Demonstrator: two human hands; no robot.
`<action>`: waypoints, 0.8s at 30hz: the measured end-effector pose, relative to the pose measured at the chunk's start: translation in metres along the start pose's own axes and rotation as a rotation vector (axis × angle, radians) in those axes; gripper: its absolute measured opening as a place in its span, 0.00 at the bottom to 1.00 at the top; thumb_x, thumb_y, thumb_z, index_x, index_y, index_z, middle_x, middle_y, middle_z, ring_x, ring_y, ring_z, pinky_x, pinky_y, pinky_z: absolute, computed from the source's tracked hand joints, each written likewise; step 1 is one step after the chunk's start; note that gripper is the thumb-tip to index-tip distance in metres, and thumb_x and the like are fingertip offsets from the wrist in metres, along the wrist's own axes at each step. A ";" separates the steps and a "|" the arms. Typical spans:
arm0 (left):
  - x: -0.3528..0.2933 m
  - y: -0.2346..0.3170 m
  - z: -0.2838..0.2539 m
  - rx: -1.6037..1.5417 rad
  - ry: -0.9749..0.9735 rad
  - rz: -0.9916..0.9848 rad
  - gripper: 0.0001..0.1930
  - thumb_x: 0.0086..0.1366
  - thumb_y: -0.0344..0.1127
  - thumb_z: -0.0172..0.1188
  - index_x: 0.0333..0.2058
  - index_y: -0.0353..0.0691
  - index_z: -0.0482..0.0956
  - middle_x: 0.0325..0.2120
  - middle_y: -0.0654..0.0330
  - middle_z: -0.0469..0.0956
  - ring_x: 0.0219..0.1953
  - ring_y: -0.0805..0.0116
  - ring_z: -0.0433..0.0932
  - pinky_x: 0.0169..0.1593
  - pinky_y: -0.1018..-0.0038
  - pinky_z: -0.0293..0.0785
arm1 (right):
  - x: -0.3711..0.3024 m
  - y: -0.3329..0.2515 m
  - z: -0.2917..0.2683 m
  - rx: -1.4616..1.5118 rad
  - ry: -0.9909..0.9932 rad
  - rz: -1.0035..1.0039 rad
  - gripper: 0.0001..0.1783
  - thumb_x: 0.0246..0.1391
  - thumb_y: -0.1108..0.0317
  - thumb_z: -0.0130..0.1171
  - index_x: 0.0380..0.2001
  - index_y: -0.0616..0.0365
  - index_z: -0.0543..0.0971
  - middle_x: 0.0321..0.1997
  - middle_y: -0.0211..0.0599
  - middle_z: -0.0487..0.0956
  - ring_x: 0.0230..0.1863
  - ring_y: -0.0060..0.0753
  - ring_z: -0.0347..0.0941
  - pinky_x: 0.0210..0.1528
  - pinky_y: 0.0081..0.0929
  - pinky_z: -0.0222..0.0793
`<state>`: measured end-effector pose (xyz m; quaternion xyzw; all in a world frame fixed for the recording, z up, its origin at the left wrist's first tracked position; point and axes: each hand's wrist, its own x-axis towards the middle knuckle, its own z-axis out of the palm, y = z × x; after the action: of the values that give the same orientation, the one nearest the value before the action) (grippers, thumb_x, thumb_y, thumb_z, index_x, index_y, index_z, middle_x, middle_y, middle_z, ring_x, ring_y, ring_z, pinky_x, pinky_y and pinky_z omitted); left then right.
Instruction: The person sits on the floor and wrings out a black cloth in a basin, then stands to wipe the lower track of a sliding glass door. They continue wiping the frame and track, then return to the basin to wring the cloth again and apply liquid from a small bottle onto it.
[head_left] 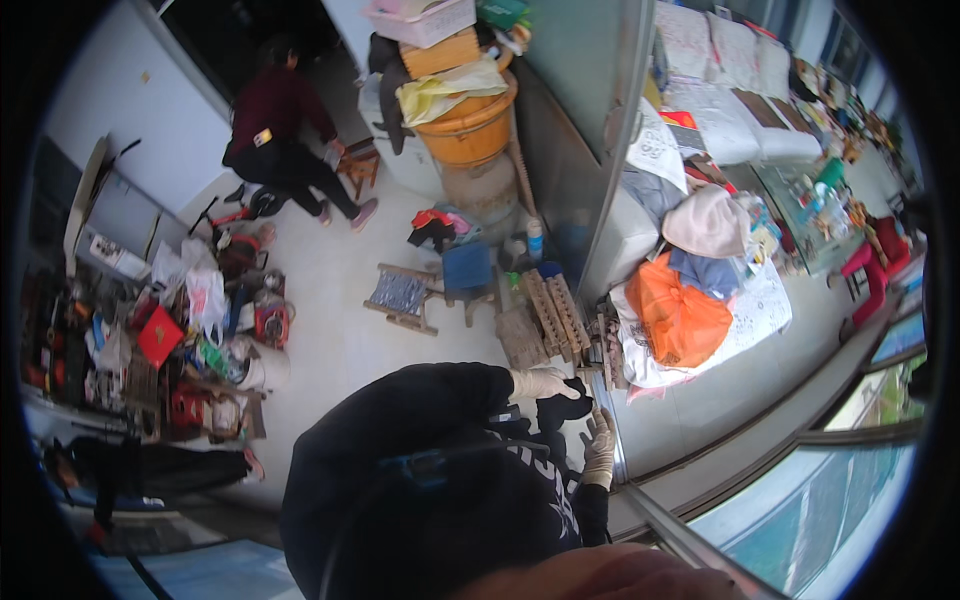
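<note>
My left hand (543, 383) wears a pale glove and closes around a crumpled black cloth-like piece (563, 408); its exact kind is too small to tell. Just below and to the right, my right hand (600, 442), also in a pale glove, is held up beside the black piece. The right fingers are stretched out, and nothing shows in them. Both arms are in dark sleeves. My dark top hides part of what lies below the hands.
Egg trays (556, 312) lie ahead of my hands, by a blue stool (467, 268) and a low folding stool (402, 297). An orange bag (678, 312) sits on a white-covered seat at right. Clutter lines the left wall. One person (275, 130) bends far off; another (150, 468) is at lower left.
</note>
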<state>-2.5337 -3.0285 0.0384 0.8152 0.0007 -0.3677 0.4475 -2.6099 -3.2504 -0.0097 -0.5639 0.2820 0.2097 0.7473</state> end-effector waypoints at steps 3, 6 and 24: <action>-0.002 -0.028 -0.010 -0.201 0.144 -0.043 0.37 0.53 0.60 0.61 0.48 0.29 0.77 0.43 0.48 0.79 0.47 0.58 0.77 0.52 0.70 0.69 | 0.025 -0.008 -0.024 0.118 -0.053 0.051 0.28 0.57 0.62 0.56 0.61 0.49 0.65 0.57 0.34 0.72 0.56 0.40 0.70 0.50 0.54 0.66; -0.023 -0.059 -0.024 -0.617 0.303 -0.142 0.25 0.57 0.46 0.63 0.45 0.28 0.77 0.36 0.52 0.81 0.41 0.59 0.80 0.46 0.68 0.73 | 0.049 -0.024 -0.042 0.142 -0.111 0.183 0.26 0.55 0.68 0.57 0.58 0.56 0.67 0.51 0.39 0.74 0.48 0.46 0.74 0.41 0.50 0.76; -0.156 -0.164 0.001 0.100 0.512 -0.593 0.20 0.65 0.48 0.53 0.43 0.36 0.80 0.36 0.47 0.81 0.41 0.53 0.80 0.45 0.66 0.74 | 0.074 -0.082 -0.098 -0.104 -0.358 0.212 0.30 0.55 0.52 0.56 0.58 0.52 0.68 0.57 0.36 0.71 0.52 0.49 0.71 0.47 0.56 0.69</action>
<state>-2.7026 -2.8799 0.0126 0.8657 0.3298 -0.2655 0.2669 -2.5210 -3.3670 -0.0189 -0.5228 0.1914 0.3984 0.7289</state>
